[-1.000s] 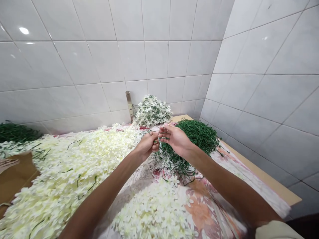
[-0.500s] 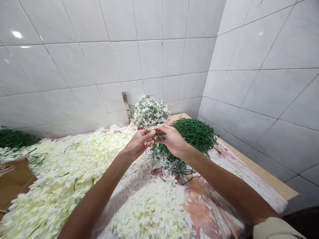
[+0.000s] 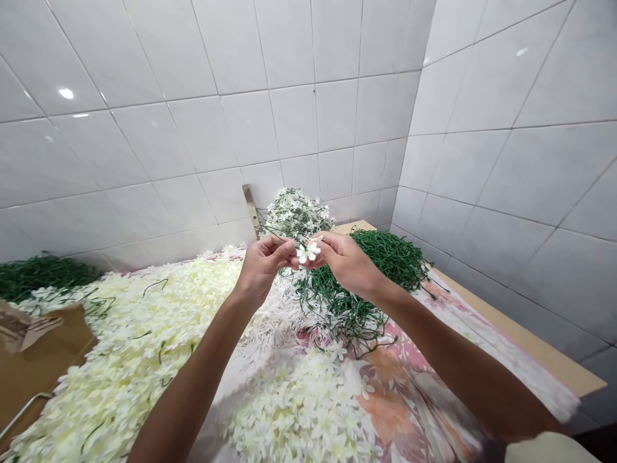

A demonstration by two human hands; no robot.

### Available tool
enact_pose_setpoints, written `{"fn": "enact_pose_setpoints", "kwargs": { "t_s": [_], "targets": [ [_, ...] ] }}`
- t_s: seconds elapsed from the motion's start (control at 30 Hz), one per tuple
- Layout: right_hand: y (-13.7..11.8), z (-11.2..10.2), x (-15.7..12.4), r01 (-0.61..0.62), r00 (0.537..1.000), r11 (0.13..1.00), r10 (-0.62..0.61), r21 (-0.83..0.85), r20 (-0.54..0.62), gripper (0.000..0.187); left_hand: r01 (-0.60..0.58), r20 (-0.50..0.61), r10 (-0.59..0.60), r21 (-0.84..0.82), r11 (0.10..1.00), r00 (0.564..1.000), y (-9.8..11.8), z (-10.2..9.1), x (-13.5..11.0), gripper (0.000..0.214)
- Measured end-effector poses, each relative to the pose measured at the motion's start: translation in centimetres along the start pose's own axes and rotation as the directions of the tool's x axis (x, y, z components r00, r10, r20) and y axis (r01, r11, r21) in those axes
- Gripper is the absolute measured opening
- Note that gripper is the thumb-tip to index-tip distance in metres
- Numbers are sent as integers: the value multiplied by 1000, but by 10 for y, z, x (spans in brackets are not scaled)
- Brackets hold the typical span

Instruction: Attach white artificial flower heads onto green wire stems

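Tiled wall (image 3: 289, 83) | floral cloth (image 3: 409, 386) | left hand (image 3: 263, 267), right hand (image 3: 347, 262) together, pinching white artificial flower (image 3: 308, 252) | stem hidden

I can't tell whether the left hand (image 3: 263, 267) or right hand (image 3: 344, 260) holds the small white artificial blossom (image 3: 308, 252), its base hidden by fingers; the brown cardboard (image 3: 43, 360) left of the left hand runs off my screen

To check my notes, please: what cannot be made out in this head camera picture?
Head view:
White artificial flower: its stem and attachment, hidden by the left hand and right hand.
Pile of green stems: cut off by the left edge.
Brown cardboard: cut off by the left edge.
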State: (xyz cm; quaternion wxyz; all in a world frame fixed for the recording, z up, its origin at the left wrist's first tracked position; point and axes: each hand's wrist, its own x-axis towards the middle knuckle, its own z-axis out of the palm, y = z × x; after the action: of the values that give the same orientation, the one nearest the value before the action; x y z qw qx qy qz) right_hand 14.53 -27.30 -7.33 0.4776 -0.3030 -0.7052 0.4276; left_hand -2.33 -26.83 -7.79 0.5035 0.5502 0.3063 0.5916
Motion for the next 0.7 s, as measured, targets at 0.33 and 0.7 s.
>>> {"fn": "enact_pose_setpoints", "kwargs": {
  "t_s": [0.33, 0.7],
  "targets": [
    [-20, -15, -11, 200, 977, 935, -168, -293, 130, 30, -109, 104, 103, 57, 992, 989, 15, 13, -11, 21],
    [-21, -8, -15, 278, 954, 925, -235, -259, 184, 30, -160, 98, 150, 102, 982, 984, 21, 17, -24, 21]
  ]
}}
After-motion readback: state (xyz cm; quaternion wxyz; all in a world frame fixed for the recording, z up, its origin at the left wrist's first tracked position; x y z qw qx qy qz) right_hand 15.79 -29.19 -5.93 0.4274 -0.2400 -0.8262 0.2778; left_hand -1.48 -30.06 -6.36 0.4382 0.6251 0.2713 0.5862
